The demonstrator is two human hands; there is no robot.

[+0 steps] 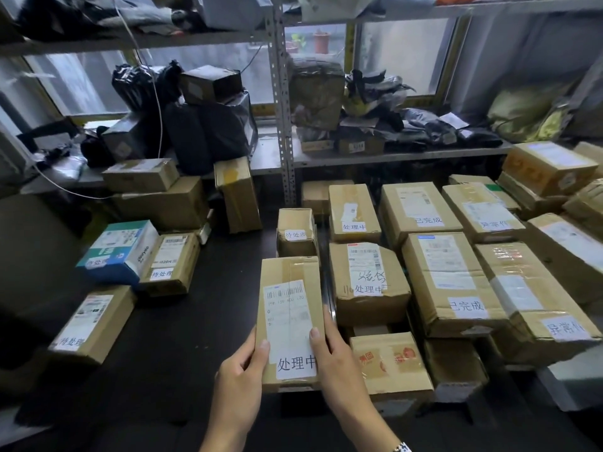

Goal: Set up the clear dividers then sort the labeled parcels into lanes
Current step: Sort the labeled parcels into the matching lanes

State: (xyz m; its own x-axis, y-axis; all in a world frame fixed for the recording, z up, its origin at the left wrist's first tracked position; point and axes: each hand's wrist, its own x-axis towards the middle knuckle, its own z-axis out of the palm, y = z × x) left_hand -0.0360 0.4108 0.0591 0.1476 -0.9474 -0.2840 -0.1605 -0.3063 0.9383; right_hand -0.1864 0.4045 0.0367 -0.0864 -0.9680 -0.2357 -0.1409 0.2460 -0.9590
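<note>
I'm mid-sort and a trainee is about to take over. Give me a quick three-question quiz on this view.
1. True or false: the left hand and the right hand both grip the held parcel.
2. Pick one: the bottom label on the held parcel reads A) 待处理 B) 处理中 C) 已完成.
3. Fill in: the blue-and-white box lies to the ___ of the held parcel.

Key: 1 true; 2 B; 3 left.

Matt cardboard parcel (290,321), glossy tape, paper label (288,318); dark smooth table (182,347).
</note>
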